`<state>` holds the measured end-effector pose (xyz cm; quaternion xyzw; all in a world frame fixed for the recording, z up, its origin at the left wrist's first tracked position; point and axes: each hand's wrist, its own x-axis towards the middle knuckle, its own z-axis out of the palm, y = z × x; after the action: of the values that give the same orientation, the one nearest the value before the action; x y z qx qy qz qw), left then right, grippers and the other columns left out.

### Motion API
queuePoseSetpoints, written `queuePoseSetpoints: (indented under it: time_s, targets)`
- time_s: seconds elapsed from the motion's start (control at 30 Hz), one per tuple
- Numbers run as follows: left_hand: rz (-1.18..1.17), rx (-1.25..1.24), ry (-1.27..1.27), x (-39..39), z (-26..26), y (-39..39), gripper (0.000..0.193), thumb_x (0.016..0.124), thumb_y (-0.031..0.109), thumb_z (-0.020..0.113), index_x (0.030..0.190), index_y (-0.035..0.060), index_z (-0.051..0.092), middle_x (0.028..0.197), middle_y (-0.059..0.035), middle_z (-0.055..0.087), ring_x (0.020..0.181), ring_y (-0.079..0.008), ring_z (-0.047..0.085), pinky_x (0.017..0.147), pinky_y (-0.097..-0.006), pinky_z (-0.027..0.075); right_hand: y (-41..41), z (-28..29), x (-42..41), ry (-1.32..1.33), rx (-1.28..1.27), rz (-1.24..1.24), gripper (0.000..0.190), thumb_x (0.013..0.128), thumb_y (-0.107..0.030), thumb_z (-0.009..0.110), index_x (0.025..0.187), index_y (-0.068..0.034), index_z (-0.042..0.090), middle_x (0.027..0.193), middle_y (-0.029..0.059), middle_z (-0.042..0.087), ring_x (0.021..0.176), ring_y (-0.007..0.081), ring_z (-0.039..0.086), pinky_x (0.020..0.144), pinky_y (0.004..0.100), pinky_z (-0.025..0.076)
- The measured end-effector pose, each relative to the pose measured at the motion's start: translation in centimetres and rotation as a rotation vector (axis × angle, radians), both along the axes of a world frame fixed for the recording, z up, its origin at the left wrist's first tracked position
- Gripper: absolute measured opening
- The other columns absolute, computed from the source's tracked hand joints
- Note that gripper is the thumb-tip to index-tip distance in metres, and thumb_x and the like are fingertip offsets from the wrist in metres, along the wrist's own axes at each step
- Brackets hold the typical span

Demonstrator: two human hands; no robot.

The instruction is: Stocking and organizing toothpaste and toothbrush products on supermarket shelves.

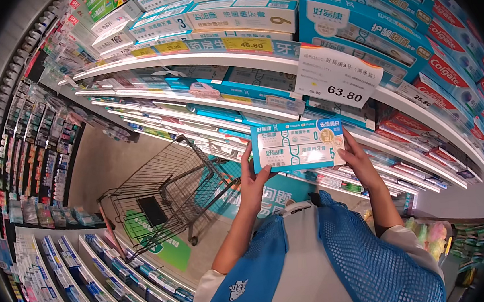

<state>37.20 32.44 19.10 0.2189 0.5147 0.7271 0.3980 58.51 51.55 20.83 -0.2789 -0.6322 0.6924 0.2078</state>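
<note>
A teal-and-white boxed toothpaste set [297, 145] is held up level in front of the shelves, its printed front turned towards me. My left hand [251, 171] grips its left end, with the thumb on the front at the lower corner. At the right end my right hand [357, 156] holds it the same way, thumb against the lower right corner. The fingers behind the box are mostly hidden. Shelves of toothpaste boxes [243, 15] rise beyond it, and a white price card [337, 76] hangs from a shelf edge just above the box.
A metal shopping cart [164, 201] stands on the floor to the left. Large teal toothpaste packs [357, 33] and red Colgate boxes [446, 68] fill the shelf at upper right. Curved white shelf edges [199, 62] run close ahead. More stocked shelves [107, 283] stand at lower left.
</note>
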Motion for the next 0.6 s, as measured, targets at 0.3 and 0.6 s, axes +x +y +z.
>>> queuePoseSetpoints:
  time_s: [0.3, 0.6]
  targets:
    - [-0.004, 0.028, 0.012, 1.1, -0.3, 0.2, 0.070, 0.087, 0.007, 0.058, 0.145, 0.0127, 0.019, 0.133, -0.0157, 0.041, 0.114, -0.0236, 0.051, 0.084, -0.0351, 0.053, -0.3, 0.0, 1.2, 0.006, 0.000, 0.006, 0.067, 0.091, -0.019, 0.053, 0.147, -0.007, 0.018, 0.122, 0.0125, 0.052, 0.097, 0.0162, 0.056, 0.076, 0.0294, 0.050]
    - [0.015, 0.011, 0.025, 2.3, -0.7, -0.2, 0.071, 0.086, 0.008, 0.060, 0.144, 0.0119, 0.020, 0.131, -0.0160, 0.042, 0.113, -0.0235, 0.051, 0.084, -0.0345, 0.052, -0.8, -0.2, 2.3, -0.003, -0.032, -0.009, 0.067, 0.090, -0.018, 0.055, 0.146, -0.007, 0.020, 0.127, 0.0127, 0.050, 0.114, 0.0180, 0.049, 0.097, 0.0299, 0.038]
